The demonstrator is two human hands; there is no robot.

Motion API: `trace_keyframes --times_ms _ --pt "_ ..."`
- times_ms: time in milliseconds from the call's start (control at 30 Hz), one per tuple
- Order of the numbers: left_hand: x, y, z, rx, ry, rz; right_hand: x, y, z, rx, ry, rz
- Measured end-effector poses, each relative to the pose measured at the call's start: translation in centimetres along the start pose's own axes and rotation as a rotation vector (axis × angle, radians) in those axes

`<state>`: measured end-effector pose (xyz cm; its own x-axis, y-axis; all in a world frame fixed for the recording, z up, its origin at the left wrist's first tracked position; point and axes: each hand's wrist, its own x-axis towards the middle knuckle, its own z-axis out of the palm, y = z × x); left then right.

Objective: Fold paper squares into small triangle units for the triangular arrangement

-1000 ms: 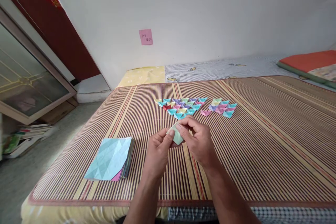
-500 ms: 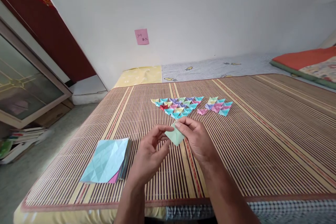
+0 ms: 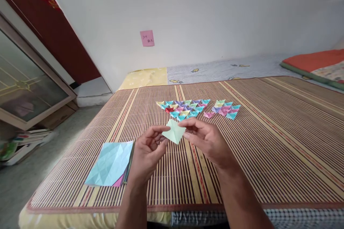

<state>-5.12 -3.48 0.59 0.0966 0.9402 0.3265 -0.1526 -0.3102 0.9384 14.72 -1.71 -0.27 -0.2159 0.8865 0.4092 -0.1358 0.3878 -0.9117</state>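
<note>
A pale green folded paper (image 3: 174,133), diamond-shaped with a crease down its middle, is held up above the mat between both hands. My left hand (image 3: 150,146) pinches its left corner between thumb and fingers. At the right corner, my right hand (image 3: 205,139) has its fingertips on the edge. Just beyond the hands, several small folded paper boats (image 3: 185,107) in many colours stand in close rows. A smaller group of paper boats (image 3: 225,109) stands to their right. Left of my left hand lies a stack of creased paper sheets (image 3: 109,164), light blue on top.
Everything rests on a striped bamboo mat (image 3: 255,157) over a bed. A pink note (image 3: 147,38) is stuck to the white wall behind. Folded bedding (image 3: 317,61) lies at the far right; a glass-paned door (image 3: 29,82) stands at the left.
The green paper has moved slightly left and turned flatter, showing more of its face. My right hand's thumb has slid from its front to the right corner. The view has shifted slightly.
</note>
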Motion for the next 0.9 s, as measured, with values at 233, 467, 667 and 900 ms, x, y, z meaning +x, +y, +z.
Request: trace_keyframes --times_ms 233,467,667,900 --pt "-0.2 0.1 -0.2 0.008 -0.011 0.003 0.0 -0.2 0.3 -0.004 -0.002 -0.069" --pt "-0.3 0.3 -0.3 0.108 0.015 0.007 -0.1 -1.2 0.4 0.0 -0.027 -0.062" --pt "-0.3 0.1 0.1 0.126 0.054 0.042 -0.1 -1.0 0.5 -0.065 0.012 -0.074" --pt "-0.3 -0.1 0.9 0.101 0.148 0.055 0.0 -1.0 1.0 -0.056 0.045 -0.127"
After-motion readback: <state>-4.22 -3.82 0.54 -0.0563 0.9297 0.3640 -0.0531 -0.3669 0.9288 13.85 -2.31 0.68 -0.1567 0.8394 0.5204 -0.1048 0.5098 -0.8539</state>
